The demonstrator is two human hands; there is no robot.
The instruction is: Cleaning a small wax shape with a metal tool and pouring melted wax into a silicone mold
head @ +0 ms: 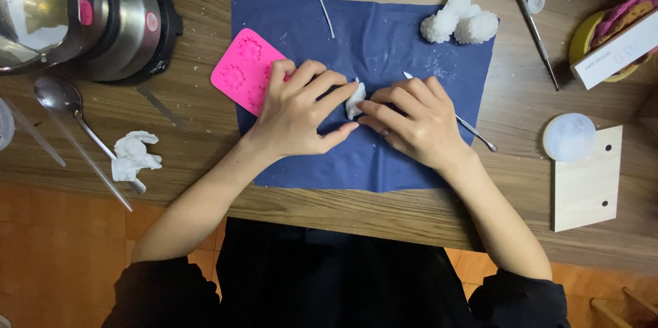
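Head view, looking straight down at a wooden table [205, 184].

- Blue mat [384, 47] spread at table centre. Both hands are working over its middle.
- Small white wax piece [355, 100] sits between the two hands, pinched from both sides. It lies at the meeting point of the fingertips, neither hand clearly nearer. Its long axis runs roughly near-to-far, slightly tilted; most of it is hidden by fingers.
- Left hand [298, 112]: fingers curled and closed against the left side of the piece, thumb tucked under toward its near edge. The heel of this hand lies over the right end of a pink silicone mould [240, 71], which lies at an angle on the mat's left edge.
- Right hand [411, 119]: fingers bent, tips closed on the right side of the piece. A thin metal tool [476, 135] runs under this hand, its handle end poking out to the right; whether the hand grips it I cannot tell.
- Far right on the mat: cluster of white wax flowers [458, 23], well apart from the hands.
- Left of the mat: spoon [58, 95], crumpled tissue [133, 153], steel pot [82, 13].
- Right: round white disc [569, 137] beside a wooden board [589, 184].
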